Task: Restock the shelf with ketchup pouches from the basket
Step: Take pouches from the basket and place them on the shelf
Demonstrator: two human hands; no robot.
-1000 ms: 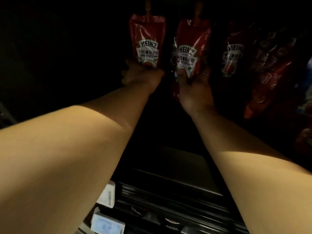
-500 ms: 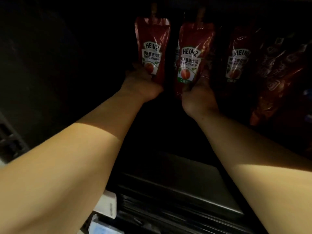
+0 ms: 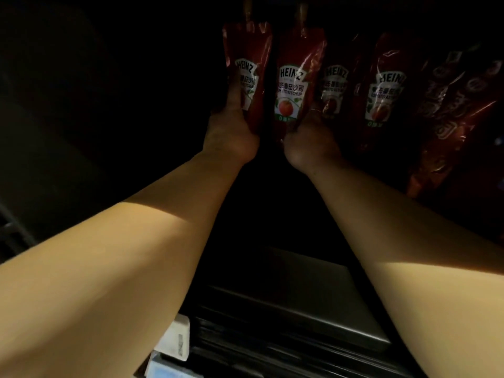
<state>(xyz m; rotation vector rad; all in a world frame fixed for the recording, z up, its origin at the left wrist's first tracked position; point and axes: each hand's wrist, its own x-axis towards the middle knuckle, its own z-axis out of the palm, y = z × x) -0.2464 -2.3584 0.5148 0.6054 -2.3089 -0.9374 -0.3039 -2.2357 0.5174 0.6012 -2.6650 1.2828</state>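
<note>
Left hand (image 3: 231, 137) grasps the lower part of the left ketchup pouch (image 3: 249, 64); right hand (image 3: 311, 143) grasps the base of the adjacent pouch (image 3: 296, 77); both pouches upright deep on the dark shelf (image 3: 300, 296), beside further pouches (image 3: 384, 88) rightward.

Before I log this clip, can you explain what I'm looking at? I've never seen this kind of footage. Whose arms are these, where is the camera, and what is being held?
There is no machine here. A person wears a camera on the head, so this single view looks out along both bare forearms into a dark shelf. The left hand grips the bottom of one red Heinz pouch. The right hand grips the bottom of the pouch beside it. Both stand upright, spouts up. Further right, more pouches already sit in a row, dim in the shadow. Below the arms lies a grey shelf with price tags on its front edge. No basket is in view.
</note>
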